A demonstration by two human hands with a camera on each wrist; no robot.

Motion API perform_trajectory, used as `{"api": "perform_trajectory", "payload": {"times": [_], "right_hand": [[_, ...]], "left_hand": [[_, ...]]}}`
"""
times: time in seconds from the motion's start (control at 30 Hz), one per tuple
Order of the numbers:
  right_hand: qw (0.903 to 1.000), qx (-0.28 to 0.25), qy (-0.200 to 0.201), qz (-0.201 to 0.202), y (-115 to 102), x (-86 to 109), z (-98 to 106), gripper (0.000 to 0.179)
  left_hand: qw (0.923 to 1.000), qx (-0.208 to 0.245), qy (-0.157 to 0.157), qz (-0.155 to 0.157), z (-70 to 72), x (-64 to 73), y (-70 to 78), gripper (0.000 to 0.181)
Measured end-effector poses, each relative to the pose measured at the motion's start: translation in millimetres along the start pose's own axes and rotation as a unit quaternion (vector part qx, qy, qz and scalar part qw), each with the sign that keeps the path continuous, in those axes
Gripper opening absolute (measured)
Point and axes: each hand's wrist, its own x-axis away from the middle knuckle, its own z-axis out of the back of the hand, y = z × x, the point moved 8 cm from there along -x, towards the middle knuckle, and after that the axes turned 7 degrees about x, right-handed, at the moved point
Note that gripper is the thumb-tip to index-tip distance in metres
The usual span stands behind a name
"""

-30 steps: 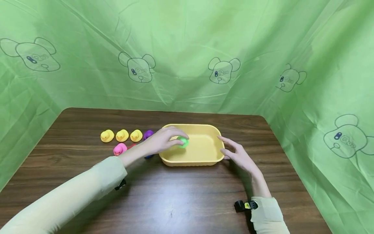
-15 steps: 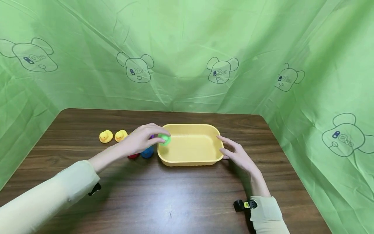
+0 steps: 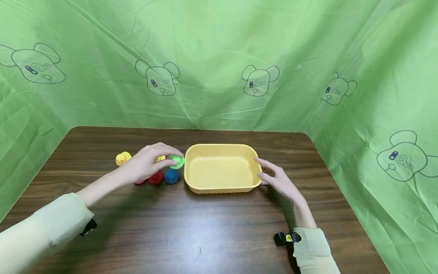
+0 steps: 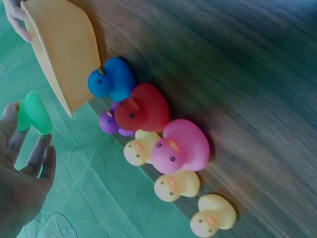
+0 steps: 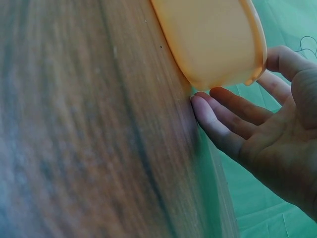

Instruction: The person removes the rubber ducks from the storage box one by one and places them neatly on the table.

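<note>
Between thumb and fingertips my left hand (image 3: 150,161) pinches a green rubber duck (image 4: 35,114), held up off the table just outside the left end of a yellow plastic basin (image 3: 222,173). My right hand (image 3: 281,183) touches the basin's right end with its fingers fairly straight, thumb up at the rim in the right wrist view. Beneath the left hand stand a blue duck (image 3: 172,176), a red duck (image 3: 155,178) and a pink duck (image 4: 184,147). A purple duck (image 4: 108,122) shows partly behind the red one. Three yellow ducks (image 4: 214,213) stand behind the pink one.
A dark wood-grain table (image 3: 205,232) bears everything. Green cloth (image 3: 212,76) printed with mouse-like heads hangs behind it and along both sides. The basin holds nothing and stands near the middle of the table.
My left hand has carried the green duck leftward, out from over the basin, past its left rim to the ducks. The right hand stays at the basin's right end.
</note>
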Motion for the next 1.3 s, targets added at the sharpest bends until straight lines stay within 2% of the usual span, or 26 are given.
{"api": "perform_trajectory", "payload": {"times": [0.37,0.67,0.87,1.1,1.3], "right_hand": [[1.0000,-0.005,0.000,-0.005,-1.7,0.2,0.5,0.054],[1.0000,-0.005,-0.005,-0.006,-0.6,1.1,1.3,0.054],[0.9999,-0.014,-0.004,-0.006,-0.8,-1.0,-1.7,0.055],[0.9999,-0.011,-0.004,-0.006,0.4,-1.8,-2.0,0.054],[1.0000,-0.001,0.000,-0.008,-1.0,-0.3,-0.6,0.054]], "left_hand": [[0.9993,-0.023,0.016,0.025,25.9,28.8,-17.2,0.026],[0.9986,-0.040,0.032,-0.011,39.6,47.3,-25.1,0.030],[0.9976,-0.040,0.045,-0.034,50.2,64.4,-37.7,0.036],[0.9972,-0.065,0.037,0.008,58.0,83.4,-56.5,0.034],[0.9956,-0.079,0.046,0.021,60.6,91.5,-69.9,0.035]]}}
